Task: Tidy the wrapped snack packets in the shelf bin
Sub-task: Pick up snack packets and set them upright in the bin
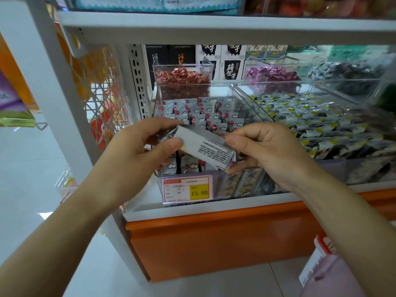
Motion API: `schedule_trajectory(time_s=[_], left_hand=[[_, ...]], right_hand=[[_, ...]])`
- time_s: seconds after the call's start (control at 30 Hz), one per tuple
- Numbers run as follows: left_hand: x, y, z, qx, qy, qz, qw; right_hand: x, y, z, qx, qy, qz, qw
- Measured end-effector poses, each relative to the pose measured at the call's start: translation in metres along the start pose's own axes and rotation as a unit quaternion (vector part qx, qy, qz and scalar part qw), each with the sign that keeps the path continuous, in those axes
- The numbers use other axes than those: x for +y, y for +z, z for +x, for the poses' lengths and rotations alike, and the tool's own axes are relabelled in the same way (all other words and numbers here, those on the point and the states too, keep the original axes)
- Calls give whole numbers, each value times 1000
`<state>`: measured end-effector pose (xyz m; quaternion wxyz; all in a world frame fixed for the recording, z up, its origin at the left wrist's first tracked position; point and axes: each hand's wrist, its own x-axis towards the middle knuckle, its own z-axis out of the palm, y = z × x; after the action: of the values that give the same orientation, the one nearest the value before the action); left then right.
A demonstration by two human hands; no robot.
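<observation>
Head view: your left hand (137, 144) and right hand (263, 151) pinch opposite ends of a crinkly grey foil packet (205, 146) above the clear acrylic bin (246, 97).

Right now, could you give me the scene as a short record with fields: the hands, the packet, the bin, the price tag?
left hand: pinches the left end of the held packet
right hand: pinches its right end
held packet: silver, printed back toward the camera, tilted, in front of the clear bin
packets in bin: standing in rows, cloud pattern
price tag: on the bin's front, reads 15.80
</observation>
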<state>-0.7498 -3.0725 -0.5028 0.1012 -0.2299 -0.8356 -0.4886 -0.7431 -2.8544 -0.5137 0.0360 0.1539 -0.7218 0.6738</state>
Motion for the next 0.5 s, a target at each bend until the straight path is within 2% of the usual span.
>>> schedule_trajectory(time_s=[0.2,0.4,0.5], left_hand=[[-3,4,0,20,10,10,1000],[-5,8,1,130,1,56,990],[-3,11,1,170,0,87,982]], right_hand=[[7,2,2,12,0,34,999],[18,20,1,49,-19,107,993],[19,28,0,87,-47,10,995]])
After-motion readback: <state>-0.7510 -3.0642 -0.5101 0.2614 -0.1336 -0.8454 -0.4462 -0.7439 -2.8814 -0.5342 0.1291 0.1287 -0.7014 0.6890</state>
